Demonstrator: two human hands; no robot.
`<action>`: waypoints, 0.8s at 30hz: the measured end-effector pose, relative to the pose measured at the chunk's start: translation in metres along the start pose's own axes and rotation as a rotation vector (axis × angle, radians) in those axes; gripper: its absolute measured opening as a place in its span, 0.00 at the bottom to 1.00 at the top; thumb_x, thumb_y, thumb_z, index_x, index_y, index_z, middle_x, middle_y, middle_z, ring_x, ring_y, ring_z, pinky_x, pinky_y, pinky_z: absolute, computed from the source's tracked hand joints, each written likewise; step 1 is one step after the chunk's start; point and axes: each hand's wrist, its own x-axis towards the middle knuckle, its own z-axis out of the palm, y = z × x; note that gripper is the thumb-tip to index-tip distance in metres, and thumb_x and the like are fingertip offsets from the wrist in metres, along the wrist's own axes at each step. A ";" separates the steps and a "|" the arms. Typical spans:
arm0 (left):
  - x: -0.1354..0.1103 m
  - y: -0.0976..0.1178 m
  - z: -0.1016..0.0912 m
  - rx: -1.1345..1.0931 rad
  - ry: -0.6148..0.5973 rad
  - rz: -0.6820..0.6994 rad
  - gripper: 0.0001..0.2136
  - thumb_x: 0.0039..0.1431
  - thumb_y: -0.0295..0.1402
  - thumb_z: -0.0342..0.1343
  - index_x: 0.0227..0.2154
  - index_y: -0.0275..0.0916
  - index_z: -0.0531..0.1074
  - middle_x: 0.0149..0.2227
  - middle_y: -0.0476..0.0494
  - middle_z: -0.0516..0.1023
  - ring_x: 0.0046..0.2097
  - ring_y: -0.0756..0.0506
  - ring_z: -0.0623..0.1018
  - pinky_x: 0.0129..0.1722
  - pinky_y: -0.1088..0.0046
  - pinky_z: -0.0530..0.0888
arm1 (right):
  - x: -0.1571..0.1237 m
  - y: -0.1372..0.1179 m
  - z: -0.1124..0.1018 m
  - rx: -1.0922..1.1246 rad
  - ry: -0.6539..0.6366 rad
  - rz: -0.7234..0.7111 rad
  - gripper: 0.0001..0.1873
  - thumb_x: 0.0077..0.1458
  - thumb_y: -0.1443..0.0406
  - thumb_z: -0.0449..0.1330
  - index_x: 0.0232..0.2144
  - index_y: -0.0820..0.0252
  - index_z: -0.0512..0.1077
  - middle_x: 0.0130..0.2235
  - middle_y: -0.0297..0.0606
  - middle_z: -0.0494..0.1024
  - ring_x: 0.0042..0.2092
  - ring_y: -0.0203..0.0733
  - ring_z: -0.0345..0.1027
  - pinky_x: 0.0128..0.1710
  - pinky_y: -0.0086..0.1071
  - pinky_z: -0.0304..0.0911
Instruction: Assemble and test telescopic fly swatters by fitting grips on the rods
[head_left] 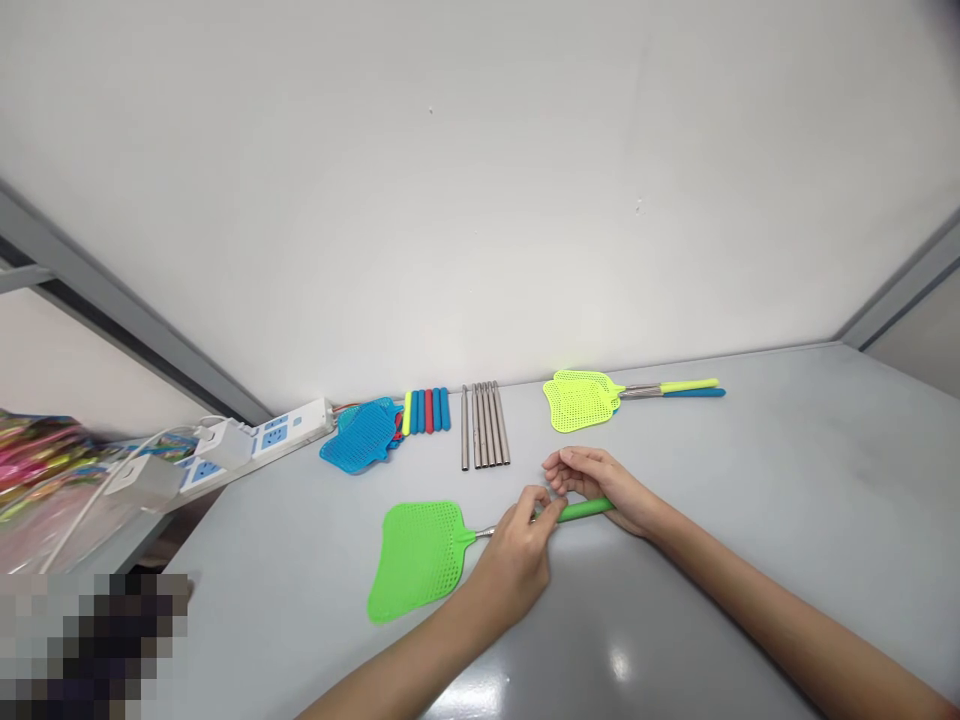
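A green fly swatter lies across the front of the table with its mesh head to the left. My left hand is closed around it where the metal shaft meets the green handle. Just beyond the handle is my right hand, fingers loosely curled and not wrapped around it; the handle's end overlaps the heel of that palm. Behind my hands lie several metal rods in a row, with one rod set slightly apart.
Blue swatter heads are stacked at the left, beside a row of coloured handles. Assembled swatters with yellow heads lie at the back right. A power strip with plugged chargers and packaged goods are at far left.
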 end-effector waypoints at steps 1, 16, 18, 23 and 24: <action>0.000 0.000 0.000 0.005 -0.003 0.002 0.21 0.54 0.18 0.40 0.51 0.41 0.59 0.43 0.40 0.61 0.40 0.47 0.68 0.41 0.66 0.70 | 0.000 0.000 0.000 -0.004 0.000 -0.001 0.14 0.51 0.58 0.57 0.31 0.64 0.74 0.28 0.36 0.72 0.32 0.34 0.65 0.34 0.29 0.60; 0.001 -0.001 -0.003 0.125 -0.052 -0.021 0.17 0.58 0.23 0.41 0.50 0.41 0.59 0.43 0.41 0.63 0.42 0.45 0.68 0.43 0.66 0.69 | 0.003 0.003 -0.002 -0.074 -0.002 -0.029 0.15 0.50 0.56 0.57 0.31 0.64 0.73 0.29 0.37 0.72 0.31 0.33 0.65 0.35 0.28 0.61; 0.001 0.000 -0.002 0.150 -0.034 -0.055 0.14 0.59 0.25 0.40 0.47 0.39 0.61 0.42 0.41 0.63 0.40 0.45 0.69 0.42 0.66 0.69 | 0.003 0.004 -0.003 -0.095 -0.002 -0.033 0.16 0.50 0.56 0.57 0.31 0.64 0.73 0.29 0.37 0.72 0.30 0.33 0.65 0.35 0.29 0.61; 0.002 -0.004 -0.004 0.199 0.073 -0.109 0.09 0.61 0.29 0.39 0.38 0.36 0.64 0.39 0.41 0.63 0.37 0.48 0.70 0.38 0.69 0.70 | 0.003 0.005 -0.002 -0.202 -0.001 -0.057 0.17 0.51 0.54 0.55 0.32 0.63 0.72 0.31 0.37 0.72 0.34 0.35 0.67 0.39 0.31 0.62; 0.003 -0.005 -0.005 0.221 0.090 -0.109 0.09 0.61 0.30 0.39 0.37 0.37 0.65 0.39 0.42 0.63 0.36 0.48 0.70 0.37 0.70 0.70 | 0.002 0.004 -0.002 -0.236 -0.009 -0.057 0.17 0.51 0.54 0.55 0.32 0.63 0.72 0.32 0.37 0.73 0.35 0.36 0.67 0.40 0.30 0.61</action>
